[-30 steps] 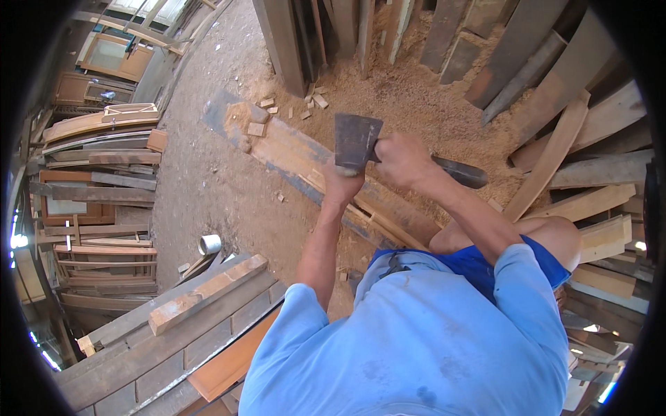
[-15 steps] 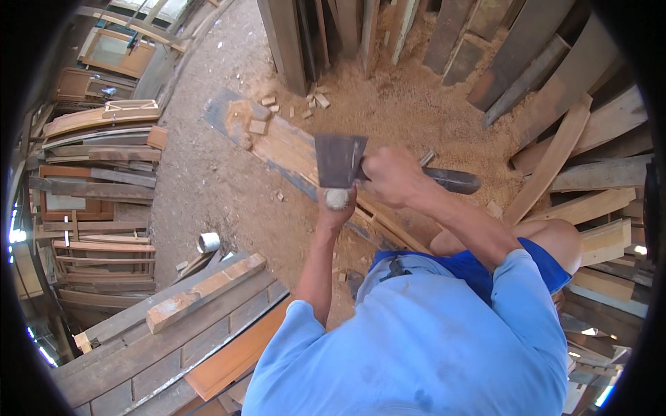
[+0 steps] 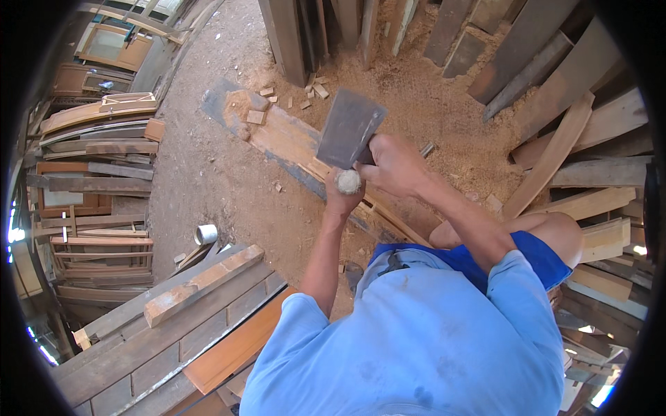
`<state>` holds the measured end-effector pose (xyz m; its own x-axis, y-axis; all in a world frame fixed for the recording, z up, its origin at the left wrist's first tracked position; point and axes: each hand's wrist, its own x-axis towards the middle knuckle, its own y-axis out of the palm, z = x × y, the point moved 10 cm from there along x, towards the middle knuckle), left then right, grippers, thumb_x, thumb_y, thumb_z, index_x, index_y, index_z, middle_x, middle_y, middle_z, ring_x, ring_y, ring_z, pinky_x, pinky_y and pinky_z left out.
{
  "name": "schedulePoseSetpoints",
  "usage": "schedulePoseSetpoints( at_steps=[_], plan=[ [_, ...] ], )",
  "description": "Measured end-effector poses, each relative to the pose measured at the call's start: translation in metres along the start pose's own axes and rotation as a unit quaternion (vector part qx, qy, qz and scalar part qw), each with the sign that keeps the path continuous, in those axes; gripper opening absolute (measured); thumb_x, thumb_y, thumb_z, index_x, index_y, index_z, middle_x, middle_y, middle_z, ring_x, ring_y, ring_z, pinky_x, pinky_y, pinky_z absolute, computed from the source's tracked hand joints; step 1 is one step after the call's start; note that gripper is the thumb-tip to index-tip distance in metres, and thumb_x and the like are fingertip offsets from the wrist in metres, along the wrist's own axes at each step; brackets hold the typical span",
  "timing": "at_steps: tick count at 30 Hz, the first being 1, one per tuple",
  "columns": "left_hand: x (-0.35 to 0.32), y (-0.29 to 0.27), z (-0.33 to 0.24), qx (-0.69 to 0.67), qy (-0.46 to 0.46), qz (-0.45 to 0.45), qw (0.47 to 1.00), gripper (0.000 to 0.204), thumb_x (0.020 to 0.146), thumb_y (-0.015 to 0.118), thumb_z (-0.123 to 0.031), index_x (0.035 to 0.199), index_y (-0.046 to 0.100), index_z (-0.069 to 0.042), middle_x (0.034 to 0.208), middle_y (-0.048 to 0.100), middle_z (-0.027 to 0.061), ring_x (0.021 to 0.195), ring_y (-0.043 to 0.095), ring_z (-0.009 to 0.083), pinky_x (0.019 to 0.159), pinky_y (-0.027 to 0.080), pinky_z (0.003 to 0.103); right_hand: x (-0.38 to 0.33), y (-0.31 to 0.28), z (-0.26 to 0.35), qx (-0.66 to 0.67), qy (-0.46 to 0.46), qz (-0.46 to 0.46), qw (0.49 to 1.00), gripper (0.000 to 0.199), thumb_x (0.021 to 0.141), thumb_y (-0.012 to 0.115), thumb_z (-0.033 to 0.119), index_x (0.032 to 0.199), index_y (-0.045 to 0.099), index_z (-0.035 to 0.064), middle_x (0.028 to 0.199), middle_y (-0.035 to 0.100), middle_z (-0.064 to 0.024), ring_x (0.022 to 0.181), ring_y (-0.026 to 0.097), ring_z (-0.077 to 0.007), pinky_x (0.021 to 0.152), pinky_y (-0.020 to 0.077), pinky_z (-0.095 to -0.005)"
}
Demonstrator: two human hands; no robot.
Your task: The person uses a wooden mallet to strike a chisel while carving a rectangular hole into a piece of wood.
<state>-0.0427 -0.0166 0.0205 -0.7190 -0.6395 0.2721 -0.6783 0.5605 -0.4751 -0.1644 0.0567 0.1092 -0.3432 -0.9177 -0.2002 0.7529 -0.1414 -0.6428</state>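
My right hand (image 3: 397, 165) is closed round a hatchet, whose broad dark steel head (image 3: 352, 128) points away from me. Most of its handle is hidden behind my hand and forearm. Just below the head, my left hand (image 3: 343, 197) grips an upright tool handle (image 3: 348, 182) with a pale, round, worn top; its lower end is out of sight. The two hands are close together, above a long wooden workpiece (image 3: 381, 213) with a groove or slot along it. Under this lies a wide plank (image 3: 283, 135), dusted with sawdust.
Wood offcuts (image 3: 255, 117) and a sawdust heap lie at the plank's far end. A metal rod (image 3: 427, 149) rests on the ground. Boards (image 3: 555, 90) lean at the right, stacked timber (image 3: 104, 147) stands left, and a squared beam (image 3: 205, 284) lies near left by a white can (image 3: 206, 234).
The hatchet head has lifted away from the tool handle and tilted to the right. My right hand has risen slightly; my left hand stays gripped, shifted a little right and up.
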Motion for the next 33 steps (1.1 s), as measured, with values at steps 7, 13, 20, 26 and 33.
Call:
schedulePoseSetpoints(
  at_steps=[7,13,20,26,33],
  plan=[
    [0.033,-0.038,0.057,-0.152,-0.154,-0.079,0.973,0.009,0.093,0.068,-0.009,0.098,0.062,-0.005,0.075,0.063,0.0012,0.063,0.061,0.0075,0.055,0.049,0.025,-0.016,-0.053,0.012,0.315,-0.059,-0.118,0.94,0.031,0.084,0.071,0.018,0.101,0.068,-0.0064,0.085,0.071,-0.0163,0.078,0.068,-0.0208,0.074,0.053,-0.0368],
    [0.056,-0.009,0.027,-0.128,-0.193,-0.003,0.973,0.009,0.091,0.069,-0.007,0.097,0.063,-0.004,0.072,0.062,0.0005,0.058,0.06,0.0084,0.053,0.049,0.025,-0.046,-0.117,0.013,0.333,-0.105,-0.207,0.914,0.018,0.087,0.074,0.01,0.099,0.067,-0.0009,0.083,0.065,0.0012,0.071,0.054,-0.0045,0.062,0.047,-0.0253],
    [0.049,-0.005,0.036,-0.04,-0.143,-0.007,0.989,0.009,0.083,0.07,-0.004,0.09,0.065,-0.002,0.077,0.066,0.0044,0.073,0.066,0.0141,0.064,0.051,0.029,-0.047,-0.135,0.013,0.221,-0.084,-0.252,0.939,0.019,0.087,0.072,0.016,0.092,0.068,-0.0017,0.079,0.066,-0.006,0.069,0.058,-0.0145,0.062,0.0491,-0.0319],
    [0.044,0.023,-0.014,0.056,-0.007,0.012,0.998,0.017,0.08,0.07,-0.004,0.097,0.068,-0.001,0.088,0.071,0.0125,0.082,0.069,0.021,0.071,0.053,0.034,-0.007,-0.028,-0.029,-0.121,-0.022,-0.088,0.989,0.023,0.083,0.068,0.02,0.084,0.068,-0.0029,0.079,0.068,-0.0219,0.076,0.066,-0.0409,0.068,0.0523,-0.0461],
    [0.026,0.01,0.009,-0.021,-0.092,0.022,0.995,0.009,0.085,0.069,-0.003,0.092,0.064,-0.001,0.081,0.064,0.0078,0.074,0.061,0.0177,0.07,0.05,0.029,-0.031,-0.103,0.017,0.142,-0.099,-0.296,0.939,0.026,0.084,0.069,0.027,0.086,0.073,0.0017,0.086,0.07,-0.0221,0.082,0.07,-0.0381,0.072,0.0544,-0.0489]
  ],
)
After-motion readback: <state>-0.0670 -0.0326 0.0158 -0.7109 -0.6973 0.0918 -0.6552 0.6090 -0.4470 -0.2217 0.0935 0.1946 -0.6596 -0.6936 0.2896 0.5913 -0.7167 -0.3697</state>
